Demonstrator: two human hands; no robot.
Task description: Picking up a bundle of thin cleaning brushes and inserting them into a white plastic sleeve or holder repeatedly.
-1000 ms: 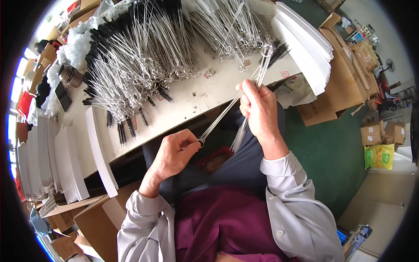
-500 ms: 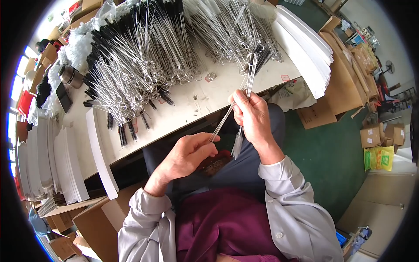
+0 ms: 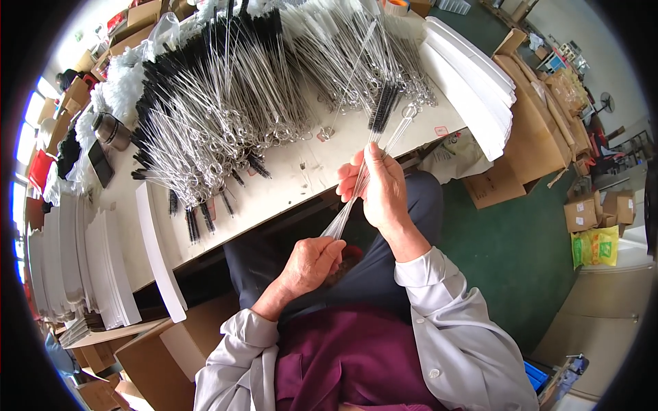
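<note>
You've got a small bundle of wire-handled bottle brushes [image 3: 363, 179] running diagonally between your hands, just off the near edge of the workbench [image 3: 288, 185] and above your lap. Its black bristle ends and wire loops point up toward 1 o'clock, and the thin wire tails come down toward 7 o'clock. Your right hand [image 3: 378, 188] is wrapped around the middle of the bundle, fingers curled and pressed together around the wires, thumb laid along them. Your left hand [image 3: 310, 264] sits lower, at about 7 o'clock from the right one — fingertips pinching the bottom ends of the wires, the rest of the fingers curled in.

Up at 11 to 12 o'clock the bench is covered with big heaps of more brushes [image 3: 226, 116], black-bristled and white-bristled ones, all with twisted wire stems and loop ends. Stacks of white cards [image 3: 473, 89] lie at 2 o'clock on the bench corner, more white card stacks [image 3: 89, 260] over at 9 o'clock. A metal cup [image 3: 111, 130] and a dark phone [image 3: 101, 163] sit at 10 o'clock. Cardboard boxes [image 3: 521, 157] stand on the green floor at 3 o'clock.
</note>
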